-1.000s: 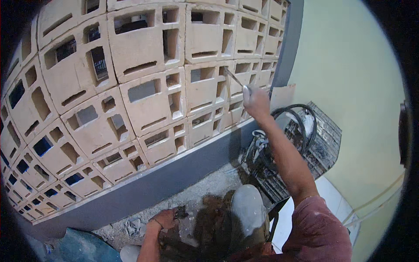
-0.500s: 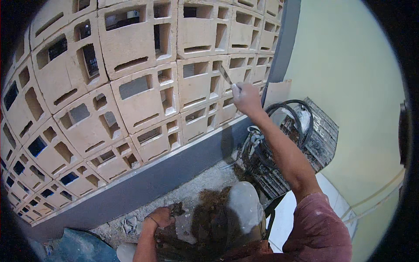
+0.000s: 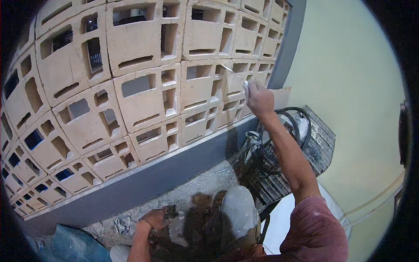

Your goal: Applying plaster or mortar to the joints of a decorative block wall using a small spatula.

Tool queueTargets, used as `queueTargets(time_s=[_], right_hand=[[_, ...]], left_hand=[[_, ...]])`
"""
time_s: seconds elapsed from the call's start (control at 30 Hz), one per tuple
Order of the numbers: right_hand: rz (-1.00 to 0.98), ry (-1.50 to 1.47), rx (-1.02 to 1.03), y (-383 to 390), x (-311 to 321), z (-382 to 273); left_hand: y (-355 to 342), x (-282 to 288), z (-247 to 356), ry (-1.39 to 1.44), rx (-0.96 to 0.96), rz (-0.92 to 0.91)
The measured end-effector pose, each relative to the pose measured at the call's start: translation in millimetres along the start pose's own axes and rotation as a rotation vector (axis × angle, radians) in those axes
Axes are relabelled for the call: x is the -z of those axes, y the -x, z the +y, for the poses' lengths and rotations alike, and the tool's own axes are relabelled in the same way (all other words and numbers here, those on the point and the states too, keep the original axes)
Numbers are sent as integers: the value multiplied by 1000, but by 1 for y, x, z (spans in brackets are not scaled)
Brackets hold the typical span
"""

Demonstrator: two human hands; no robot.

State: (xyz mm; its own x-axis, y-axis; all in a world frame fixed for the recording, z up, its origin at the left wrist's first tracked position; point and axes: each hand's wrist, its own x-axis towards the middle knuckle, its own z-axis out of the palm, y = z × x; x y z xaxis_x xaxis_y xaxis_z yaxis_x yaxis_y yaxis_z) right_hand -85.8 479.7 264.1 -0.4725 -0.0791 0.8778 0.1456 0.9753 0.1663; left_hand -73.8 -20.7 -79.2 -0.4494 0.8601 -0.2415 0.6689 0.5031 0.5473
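Note:
My right hand (image 3: 259, 97) is closed round the pale handle of a thin metal scraper (image 3: 234, 74). Its tip is at a small square opening in the cream breeze-block wall (image 3: 131, 43). Low at the centre, my left hand (image 3: 155, 218) has curled fingers beside a dark object (image 3: 171, 213); I cannot make out what it grips. Dark stained material (image 3: 200, 227) lies between my left hand and a grey-clad knee or shoe (image 3: 238, 209).
A slatted dark crate (image 3: 319, 148) with coiled black hoses (image 3: 297, 113) stands at the right against a pale green wall (image 3: 345, 87). A grey plinth (image 3: 109, 196) runs under the blocks above rough rubble floor (image 3: 187, 183). A teal sheet (image 3: 76, 244) lies lower left.
My right hand with the scraper has shifted slightly left, then back right, staying at the same row of openings. The view has wobbled slightly. My left hand stays low in much the same spot.

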Motion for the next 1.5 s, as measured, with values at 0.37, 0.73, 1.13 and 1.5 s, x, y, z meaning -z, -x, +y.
queueTargets(time_s=[0.37,0.73,1.13,1.5], right_hand=[[-214,-247,-134,1,-13,5],[-242,-115,-124,-9,2,1],[-128,-378,-247,9,5,-32],[94,-317,-107,-98,41,45]], left_hand=[[-1,14,19,-145,113,-154],[6,24,23,45,117,-57],[-15,27,28,-117,54,-140],[-10,18,15,-59,18,-193]])
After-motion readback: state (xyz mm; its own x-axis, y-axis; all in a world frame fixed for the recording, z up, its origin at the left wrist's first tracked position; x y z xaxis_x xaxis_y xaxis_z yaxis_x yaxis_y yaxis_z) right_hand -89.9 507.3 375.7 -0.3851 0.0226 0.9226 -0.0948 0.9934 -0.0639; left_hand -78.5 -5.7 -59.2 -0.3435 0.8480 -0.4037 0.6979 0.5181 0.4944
